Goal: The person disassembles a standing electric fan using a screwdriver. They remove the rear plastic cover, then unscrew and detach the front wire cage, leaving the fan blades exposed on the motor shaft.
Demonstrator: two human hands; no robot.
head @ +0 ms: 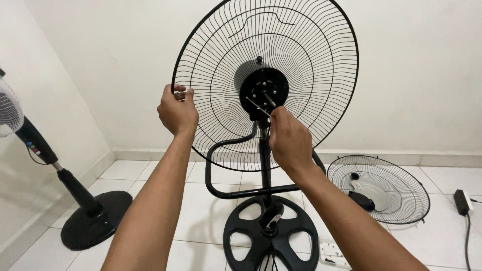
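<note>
A black pedestal fan stands before me with its rear wire guard (306, 60) mounted on the round black motor hub (264, 88); no blades are fitted. My left hand (176, 111) grips the guard's left rim. My right hand (288, 138) holds a thin metal tool (257, 107), its tip pointing at the hub's lower left, beside the bare motor shaft. The fan's pole runs down to a round black base (271, 236) on the white tiled floor.
The front wire guard (377, 188) lies on the floor at right, with a black adapter and cable (462, 201) beyond it. A white power strip (332, 252) sits by the base. A second fan on a black stand (93, 217) is at left, near the wall.
</note>
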